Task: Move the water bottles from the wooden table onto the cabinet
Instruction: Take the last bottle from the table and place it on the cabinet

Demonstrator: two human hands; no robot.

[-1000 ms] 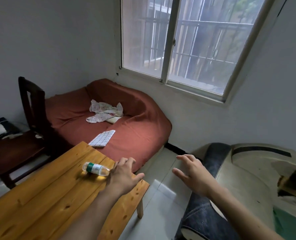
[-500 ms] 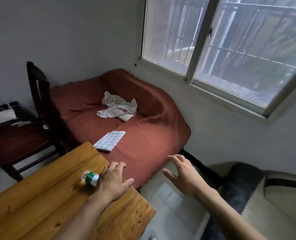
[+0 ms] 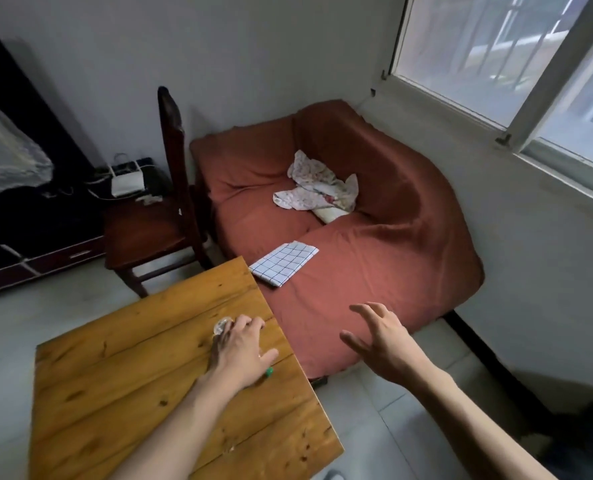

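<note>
Grey-walled room with a barred window (image 3: 517, 60). Rust-red covered sofa (image 3: 374, 237) beside a plank-topped wooden table (image 3: 142, 393); dark wooden chair (image 3: 163, 223) behind. Left hand (image 3: 239, 351) lies over a clear plastic water bottle (image 3: 223, 325) on the tabletop, fingers curled around it. Right hand (image 3: 381, 337) hovers beyond the table edge, fingers spread, holding nothing.

Single head-worn wide-angle view, looked forward and down from close above wooden table (image 3: 122, 393) at lower left; red sofa (image 3: 374, 244) centre, window (image 3: 496, 57) upper right.
</note>
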